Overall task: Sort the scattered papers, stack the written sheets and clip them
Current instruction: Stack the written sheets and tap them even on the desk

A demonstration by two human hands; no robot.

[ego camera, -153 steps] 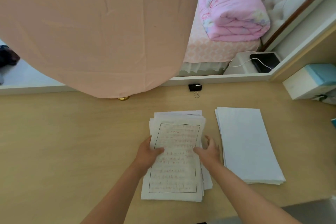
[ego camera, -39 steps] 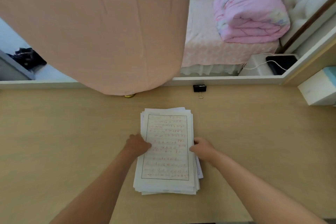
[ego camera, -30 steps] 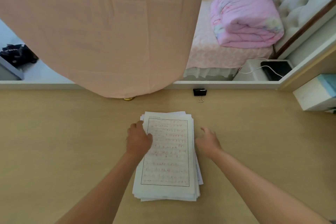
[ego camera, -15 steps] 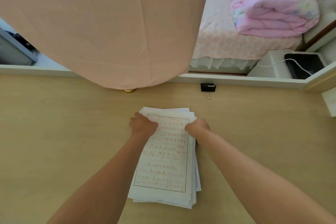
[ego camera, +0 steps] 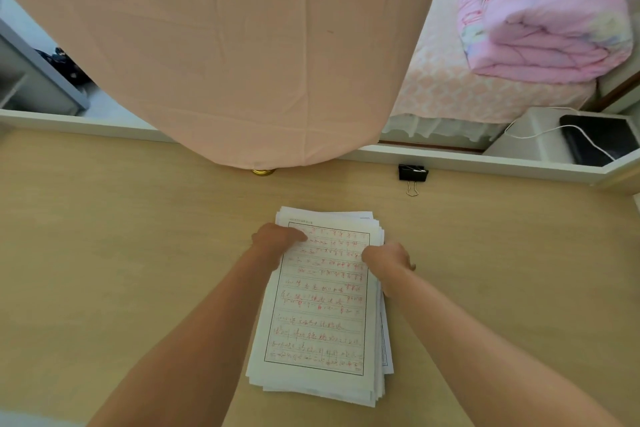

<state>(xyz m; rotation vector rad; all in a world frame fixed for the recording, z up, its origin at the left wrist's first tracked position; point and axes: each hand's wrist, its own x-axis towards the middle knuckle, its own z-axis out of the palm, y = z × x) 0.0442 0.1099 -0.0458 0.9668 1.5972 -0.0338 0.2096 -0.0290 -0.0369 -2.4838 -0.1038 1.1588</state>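
Stack of written sheets point(ego camera: 322, 315): lies flat at the middle of the tabletop point(ego camera: 138, 253), red script face up, edges ragged, lower sheets poking out on its right side.

Change: a second ago the hands sat at the stack's mid-sides, the right one spread beside it. Now both are up at the stack's far end. Reads as squaring-up nearly done, with clipping next; not yet clipped.

Left hand point(ego camera: 277, 239): fingers curled, thumb on the top sheet, gripping the stack's left edge near the far corner.

Right hand point(ego camera: 386, 256): curled likewise over the stack's right edge, opposite the left.

Binder clip point(ego camera: 412, 173): beyond the stack's far right corner, well apart, untouched.

Pink cloth point(ego camera: 225, 45): hangs beyond the stack's far end.
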